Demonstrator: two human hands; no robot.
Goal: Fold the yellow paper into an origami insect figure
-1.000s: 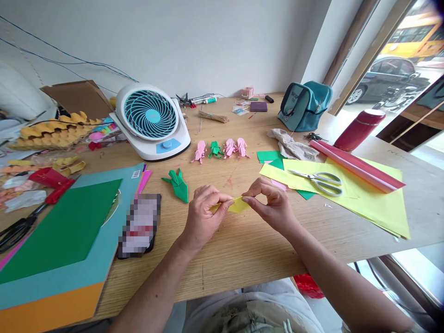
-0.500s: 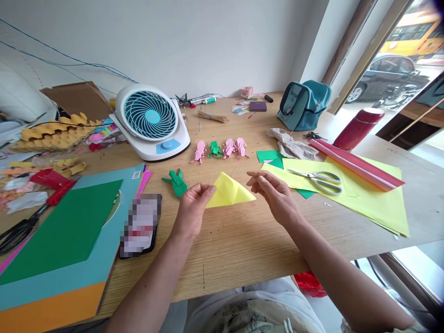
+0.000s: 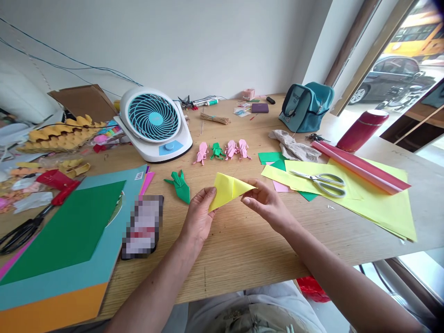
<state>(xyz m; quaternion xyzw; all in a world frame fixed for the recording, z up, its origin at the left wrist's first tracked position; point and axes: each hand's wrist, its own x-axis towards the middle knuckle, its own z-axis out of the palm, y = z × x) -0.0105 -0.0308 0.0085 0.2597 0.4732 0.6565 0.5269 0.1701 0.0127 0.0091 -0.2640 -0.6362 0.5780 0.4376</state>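
Observation:
A folded piece of yellow paper (image 3: 227, 188), triangular with a crease down its middle, is held up above the table. My left hand (image 3: 202, 212) pinches its left corner between thumb and fingers. At the pointed right end, my right hand (image 3: 265, 201) has its curled fingers behind the paper and its thumb just below the lower edge. A green folded paper figure (image 3: 180, 186) lies behind my left hand. Farther back stand small folded figures: a pink one (image 3: 201, 152), a green one (image 3: 217, 150) and two more pink ones (image 3: 231, 149) side by side.
On the right, scissors (image 3: 321, 180) lie on yellow sheets (image 3: 391, 208), near a red roll (image 3: 360, 166) and a red flask (image 3: 362, 130). A phone (image 3: 143, 226) and a green sheet (image 3: 69, 231) lie left. A fan (image 3: 154, 122) and a blue bag (image 3: 307, 107) stand behind.
My right hand has moved left onto the paper's pointed end, from which it was apart. The yellow paper has tilted, its right end now higher. The view has shifted slightly.

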